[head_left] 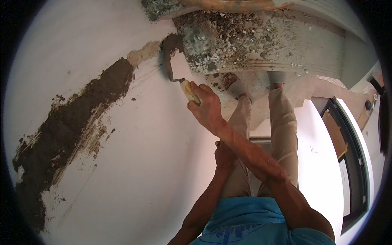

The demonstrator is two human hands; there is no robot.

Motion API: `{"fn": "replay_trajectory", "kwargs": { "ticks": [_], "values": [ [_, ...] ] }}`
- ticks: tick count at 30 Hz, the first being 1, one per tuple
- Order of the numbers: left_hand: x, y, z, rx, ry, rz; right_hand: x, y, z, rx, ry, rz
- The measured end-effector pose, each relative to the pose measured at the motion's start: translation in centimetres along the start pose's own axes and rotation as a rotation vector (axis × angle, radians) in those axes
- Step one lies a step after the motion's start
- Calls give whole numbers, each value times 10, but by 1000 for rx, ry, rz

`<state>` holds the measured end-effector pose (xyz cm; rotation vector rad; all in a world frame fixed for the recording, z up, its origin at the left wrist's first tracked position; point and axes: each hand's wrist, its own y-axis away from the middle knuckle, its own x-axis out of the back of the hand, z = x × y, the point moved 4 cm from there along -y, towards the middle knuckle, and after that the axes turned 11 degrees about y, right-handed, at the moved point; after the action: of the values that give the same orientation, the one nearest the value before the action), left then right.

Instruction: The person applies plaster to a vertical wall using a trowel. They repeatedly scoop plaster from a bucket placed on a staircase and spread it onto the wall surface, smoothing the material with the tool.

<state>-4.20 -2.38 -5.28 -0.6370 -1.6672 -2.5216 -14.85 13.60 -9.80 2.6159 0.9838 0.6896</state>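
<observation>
My right hand (209,107) is wrapped round the pale, worn handle of a trowel (179,67). The trowel's blade lies against the white wall (151,139) at the upper end of a mortar band, beside a dark wet patch of mortar (171,41). My left hand (224,156) is closed, low in front of my legs and partly behind my right forearm. A small end of something shows at its fingers, too little to name. Down the wall to the left runs a broad strip of dark mortar (77,102) with ragged, smeared edges.
A lighter patch (143,53) joins the strip to the wet mortar. Rubble and mortar crumbs (228,38) cover the step-like ledge (318,49) in front of my feet (237,87). A curved edge (241,5) crosses the top. A dark-framed opening (347,163) is at the right.
</observation>
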Motion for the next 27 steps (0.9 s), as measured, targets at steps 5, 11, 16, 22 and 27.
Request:
{"fn": "replay_trajectory", "kwargs": {
  "ticks": [5,11,16,22,27],
  "values": [
    [1,-5,1,154,85,-40,18,4,-4,-57,-93,-57],
    [8,-10,16,152,55,-24,23,-14,11,-76,23,36],
    [-7,0,-6,-49,-39,54,11,4,-7,-1,119,-12],
    [10,-8,17,157,-15,-97,28,9,21,-178,-16,-26],
    [9,-10,19,178,75,4,8,-24,54,-89,117,112]
  ]
}}
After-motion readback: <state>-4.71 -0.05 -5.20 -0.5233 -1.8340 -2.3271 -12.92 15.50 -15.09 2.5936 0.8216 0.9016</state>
